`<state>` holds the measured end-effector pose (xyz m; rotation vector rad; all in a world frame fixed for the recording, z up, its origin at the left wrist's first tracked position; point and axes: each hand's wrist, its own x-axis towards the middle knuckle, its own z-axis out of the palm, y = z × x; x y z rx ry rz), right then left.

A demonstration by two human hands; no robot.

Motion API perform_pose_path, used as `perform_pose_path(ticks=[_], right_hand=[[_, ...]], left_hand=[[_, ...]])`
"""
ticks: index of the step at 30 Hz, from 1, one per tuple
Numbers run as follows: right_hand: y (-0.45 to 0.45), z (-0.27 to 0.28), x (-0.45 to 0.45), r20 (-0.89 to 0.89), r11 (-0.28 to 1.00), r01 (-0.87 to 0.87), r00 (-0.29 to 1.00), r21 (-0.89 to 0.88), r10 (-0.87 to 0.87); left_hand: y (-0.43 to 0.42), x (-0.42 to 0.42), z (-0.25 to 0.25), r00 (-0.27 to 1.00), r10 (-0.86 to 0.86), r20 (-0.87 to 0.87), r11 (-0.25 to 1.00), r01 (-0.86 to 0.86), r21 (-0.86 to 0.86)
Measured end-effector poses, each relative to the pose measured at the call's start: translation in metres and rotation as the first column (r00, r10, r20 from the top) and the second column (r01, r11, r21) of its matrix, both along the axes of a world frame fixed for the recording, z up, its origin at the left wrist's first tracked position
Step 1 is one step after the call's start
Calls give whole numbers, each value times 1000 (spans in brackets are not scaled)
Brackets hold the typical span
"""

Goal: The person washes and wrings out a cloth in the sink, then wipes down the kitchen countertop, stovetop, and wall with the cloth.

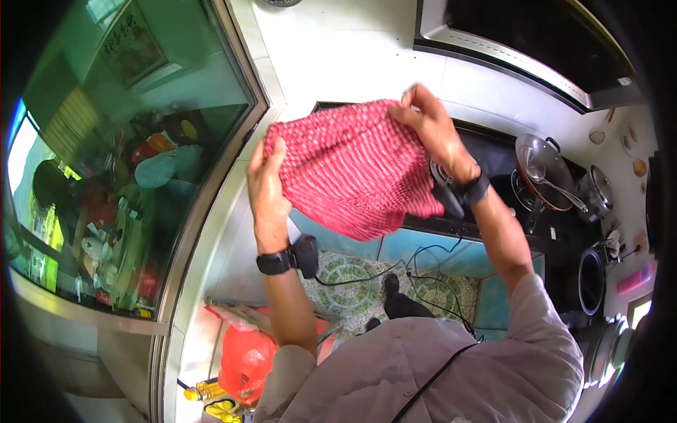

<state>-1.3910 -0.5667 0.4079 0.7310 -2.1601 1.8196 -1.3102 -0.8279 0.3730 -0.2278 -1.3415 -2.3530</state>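
A red-and-white striped cloth point(345, 169) hangs spread between my two hands, in front of the black stovetop. My left hand point(269, 185) grips its left upper corner, thumb on the near side. At the upper right, my right hand point(431, 127) pinches the cloth's other top corner between thumb and fingers. The lower edge of the cloth sags freely and hides part of the stove's left side. Both wrists wear black bands with devices.
On the stove's right sits a wok point(544, 169) with a metal ladle, beside a steel pot point(596, 192). A range hood point(522, 46) overhangs the back. Glass panels point(141, 176) stand at left, a red plastic bag point(247, 359) low left, and cables point(423, 271) run below.
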Motion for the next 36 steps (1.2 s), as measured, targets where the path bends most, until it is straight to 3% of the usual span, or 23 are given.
perform_pose_path(ticks=[1, 2, 4, 6, 7, 8, 9, 10, 11, 13, 14, 17, 20, 21, 22, 23, 25, 29, 31, 33, 34, 35, 36], right_hand=[[-4, 0, -37, -156, 1000, 8, 988, -3, -8], [-5, 4, -70, -83, 995, 90, 992, -41, -93], [0, 3, -148, -201, 936, 323, 935, 142, -292], [9, -35, -224, -375, 787, 484, 860, 384, -346], [7, -72, -256, -449, 681, 554, 821, 478, -352], [4, -124, -278, -449, 704, 508, 844, 496, -294], [-13, -157, -264, -415, 642, 445, 885, 625, -210], [-30, -188, -250, -370, 566, 372, 921, 736, -123], [-50, -219, -229, -275, 583, 264, 959, 769, -71], [-86, -312, -195, -165, 544, 76, 980, 836, 115], [-104, -337, -179, -92, 452, -36, 962, 891, 258], [-140, -358, -187, -104, 432, -83, 914, 898, 391], [-153, -379, -301, -141, 421, -125, 827, 898, 545], [-157, -390, -342, -243, 412, 34, 850, 910, 467], [-168, -394, -383, -223, 369, 102, 927, 924, 301], [-175, -383, -415, -204, 408, 131, 969, 904, 140], [-185, -390, -475, -269, 424, 247, 963, 871, -8], [-220, -392, -459, -326, 397, 359, 933, 844, -150], [-237, -374, -421, -195, 411, 175, 981, 895, 7], [-259, -365, -346, -184, 260, 112, 944, 959, 273], [-260, -360, -298, -199, 308, 83, 909, 948, 366], [-259, -336, -257, -15, 289, -143, 877, 947, 480], [-254, -346, -215, -87, 411, -187, 822, 892, 563]], left_hand=[[-8, -21, 4, 998, 62, 8, 996, -62, -56], [-20, -48, 1, 990, 109, 91, 994, -106, -36], [-49, -99, -27, 978, 171, 118, 970, -146, -196], [-51, -131, -58, 877, 405, 259, 885, -306, -350], [-55, -135, -83, 853, 405, 330, 877, -260, -404], [-56, -138, -114, 791, 464, 399, 854, -279, -440], [-66, -140, -160, 793, 439, 423, 872, -263, -413], [-56, -129, -181, 738, 422, 526, 903, -291, -316], [-50, -121, -216, 692, 440, 572, 898, -349, -268], [-41, -100, -274, 559, 458, 691, 889, -294, -351], [-39, -89, -297, 484, 424, 765, 905, -243, -348], [-36, -82, -333, 234, 418, 878, 880, -345, -327], [-49, -96, -339, 173, 391, 904, 901, -274, -337], [-56, -98, -336, 215, 388, 896, 916, -196, -350], [-67, -102, -334, 261, 385, 885, 923, -117, -367], [-68, -102, -330, 299, 327, 897, 945, -135, -299], [-66, -106, -319, 270, 279, 921, 956, -164, -242], [-67, -106, -325, 287, 233, 929, 966, -175, -188], [-64, -108, -318, 294, 219, 930, 967, -190, -167], [-69, -106, -325, 401, 172, 900, 977, -189, -103], [-72, -105, -325, 426, 127, 896, 983, -176, -56], [-75, -104, -325, 427, 116, 897, 986, -159, -52], [-78, -102, -326, 453, 88, 887, 990, -136, -29]])
